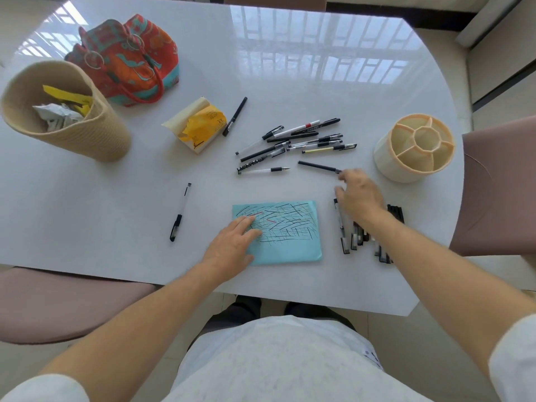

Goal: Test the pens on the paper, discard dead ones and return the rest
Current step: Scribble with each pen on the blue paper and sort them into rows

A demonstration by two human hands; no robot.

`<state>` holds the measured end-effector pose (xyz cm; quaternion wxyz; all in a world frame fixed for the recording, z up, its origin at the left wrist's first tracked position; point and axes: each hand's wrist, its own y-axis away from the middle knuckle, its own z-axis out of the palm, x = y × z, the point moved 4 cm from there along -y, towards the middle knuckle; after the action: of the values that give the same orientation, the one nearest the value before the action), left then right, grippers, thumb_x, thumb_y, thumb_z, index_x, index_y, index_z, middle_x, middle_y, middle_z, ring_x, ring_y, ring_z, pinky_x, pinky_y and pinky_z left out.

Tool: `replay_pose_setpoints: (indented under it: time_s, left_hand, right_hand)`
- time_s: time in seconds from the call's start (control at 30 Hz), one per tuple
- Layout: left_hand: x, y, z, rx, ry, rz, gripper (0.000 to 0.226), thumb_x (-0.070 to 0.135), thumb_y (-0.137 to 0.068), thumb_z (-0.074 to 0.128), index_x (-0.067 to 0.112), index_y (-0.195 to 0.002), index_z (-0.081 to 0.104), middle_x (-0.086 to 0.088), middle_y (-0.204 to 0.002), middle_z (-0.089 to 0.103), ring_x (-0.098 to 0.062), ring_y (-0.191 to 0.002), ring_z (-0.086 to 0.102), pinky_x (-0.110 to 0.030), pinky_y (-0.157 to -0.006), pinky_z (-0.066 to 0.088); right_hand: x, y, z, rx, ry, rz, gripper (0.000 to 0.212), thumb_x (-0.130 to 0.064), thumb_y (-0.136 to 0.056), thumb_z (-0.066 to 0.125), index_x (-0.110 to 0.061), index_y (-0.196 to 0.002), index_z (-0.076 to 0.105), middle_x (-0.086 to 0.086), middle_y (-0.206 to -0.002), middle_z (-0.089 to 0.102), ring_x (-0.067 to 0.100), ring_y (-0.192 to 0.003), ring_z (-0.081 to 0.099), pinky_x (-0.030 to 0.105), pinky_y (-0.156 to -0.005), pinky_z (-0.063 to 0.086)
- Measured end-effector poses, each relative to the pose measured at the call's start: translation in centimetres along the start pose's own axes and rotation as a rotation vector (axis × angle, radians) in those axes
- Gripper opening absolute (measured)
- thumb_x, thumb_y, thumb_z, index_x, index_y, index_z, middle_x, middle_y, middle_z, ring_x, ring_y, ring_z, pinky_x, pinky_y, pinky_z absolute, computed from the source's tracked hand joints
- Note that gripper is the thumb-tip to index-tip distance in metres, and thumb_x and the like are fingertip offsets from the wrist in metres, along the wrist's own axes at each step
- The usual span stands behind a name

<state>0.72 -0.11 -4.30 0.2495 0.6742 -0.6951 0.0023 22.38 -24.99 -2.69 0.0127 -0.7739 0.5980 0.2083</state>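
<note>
A light blue paper (287, 245) covered in black scribbles and two red strokes lies at the table's near middle. My left hand (232, 245) rests flat on its left part, fingers straight. My right hand (359, 195) hovers with loose fingers, its fingertips at the end of a black pen (317, 166) that lies on the table. Beyond it lies a pile of several pens (301, 139). A row of several pens (365, 233) lies under my right wrist. An empty cream pen holder (385, 166) with compartments stands at the right.
A woven beige bin (95, 134) with crumpled paper and yellow scraps stands at the left. Single pens lie at left (180, 211) and by a yellow tissue pack (197, 123), pen (235, 116). A red patterned bag (127, 59) sits behind. Chairs flank the table.
</note>
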Motion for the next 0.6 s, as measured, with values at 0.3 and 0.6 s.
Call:
replay_pose_setpoints:
  time_s: [0.3,0.6]
  left_hand:
    - [-0.1,1.2,-1.5,0.096,0.137,-0.049,0.050,0.026,-0.087,0.071,0.020,-0.134,0.056,-0.004,-0.155,0.038,-0.023,-0.143,0.032,-0.041,-0.113,0.037]
    - [2.8,-0.7,-3.5,0.046,0.673,-0.162,0.038,0.033,-0.094,0.063,0.034,-0.131,0.054,0.017,-0.123,0.062,0.002,-0.094,0.062,-0.035,-0.094,0.052]
  right_hand:
    - [-2.8,-4.9,0.7,-0.120,0.221,-0.098,0.035,-0.001,-0.088,0.050,-0.011,-0.120,0.061,0.013,-0.117,0.059,0.038,-0.095,0.063,0.041,-0.080,0.052]
    - [-5.1,5.7,-0.1,-0.224,-1.036,0.222,0.009,0.005,-0.091,0.063,-0.002,-0.095,0.066,0.027,-0.086,0.073,0.029,-0.070,0.077,0.034,-0.066,0.064]
